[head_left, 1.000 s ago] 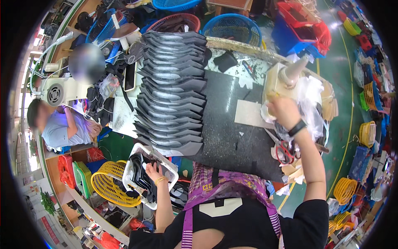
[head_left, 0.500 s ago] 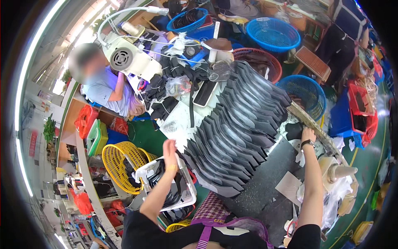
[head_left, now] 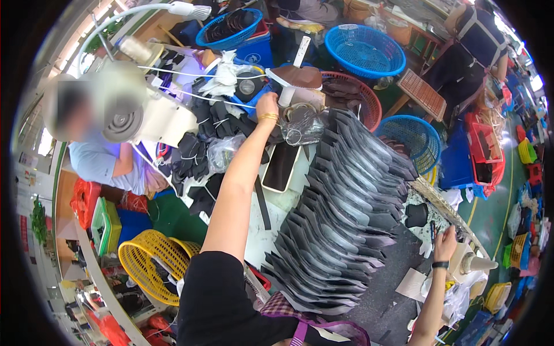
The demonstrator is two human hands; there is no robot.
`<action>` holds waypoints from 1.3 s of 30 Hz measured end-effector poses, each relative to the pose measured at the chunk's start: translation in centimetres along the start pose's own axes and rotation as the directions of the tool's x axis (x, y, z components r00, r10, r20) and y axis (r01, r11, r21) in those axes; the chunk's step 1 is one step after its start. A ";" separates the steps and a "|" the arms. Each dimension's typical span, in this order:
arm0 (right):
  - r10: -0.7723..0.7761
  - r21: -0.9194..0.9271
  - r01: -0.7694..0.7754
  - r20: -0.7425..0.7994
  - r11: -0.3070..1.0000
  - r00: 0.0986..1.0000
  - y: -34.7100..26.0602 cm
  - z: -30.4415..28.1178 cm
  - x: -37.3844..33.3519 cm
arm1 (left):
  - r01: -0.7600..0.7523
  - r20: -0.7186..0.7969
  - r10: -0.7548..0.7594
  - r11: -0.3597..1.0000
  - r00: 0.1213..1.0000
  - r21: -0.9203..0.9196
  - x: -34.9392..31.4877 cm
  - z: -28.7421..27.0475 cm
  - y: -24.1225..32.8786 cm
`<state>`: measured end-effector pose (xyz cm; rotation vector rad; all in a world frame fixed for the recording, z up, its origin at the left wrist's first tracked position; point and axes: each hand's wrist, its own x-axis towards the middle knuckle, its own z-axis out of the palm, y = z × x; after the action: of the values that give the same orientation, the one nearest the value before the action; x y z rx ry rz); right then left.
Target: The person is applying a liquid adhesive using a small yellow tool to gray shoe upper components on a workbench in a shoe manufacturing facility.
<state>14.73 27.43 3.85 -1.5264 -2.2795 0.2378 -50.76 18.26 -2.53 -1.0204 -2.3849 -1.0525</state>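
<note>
A long row of overlapping dark grey cut pieces (head_left: 346, 207) fans across the table before me. My left hand (head_left: 267, 107) reaches over to the far side, between a blue tray (head_left: 247, 105) and a white roll (head_left: 301, 97). Its fingers are bent together, and what they hold, if anything, is hidden. My right hand (head_left: 445, 245) is at the table's right edge, its fingers curled beside a slim dark pen-like tool (head_left: 433, 230). Whether that tool is in its grip is unclear. A small black piece (head_left: 416, 214) lies just beyond it.
A phone (head_left: 281, 167) lies left of the row. Black bundles (head_left: 193, 153) and a sewing machine (head_left: 167, 118) stand further left, near a seated person (head_left: 109, 164). Blue baskets (head_left: 365, 51) are beyond the table; a yellow basket (head_left: 144, 265) is at lower left. A cone (head_left: 479, 262) sits at right.
My left hand has swung from above the white basket to the table's far side. My right hand has left the small black piece and come nearer me. The view has shifted.
</note>
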 end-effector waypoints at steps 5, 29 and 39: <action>0.107 0.021 -0.105 -0.153 0.994 0.982 -2.6 -2.9 -2.3 | 0.013 0.396 -0.021 1.000 0.918 0.025 2.9 0.8 -1.3; -0.433 0.204 0.384 0.334 0.900 0.837 -21.3 1.7 5.3 | -0.081 0.111 0.244 0.661 0.963 -0.746 10.1 -3.8 11.0; -0.375 0.142 0.348 0.402 0.927 0.835 -18.4 1.4 3.7 | 0.115 0.109 0.071 -0.085 0.991 -0.990 19.3 -12.2 5.0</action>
<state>-2.72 23.65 9.81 -1.0499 -2.8139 0.5749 -60.12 20.71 18.75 -1.3725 -1.1266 -3.0883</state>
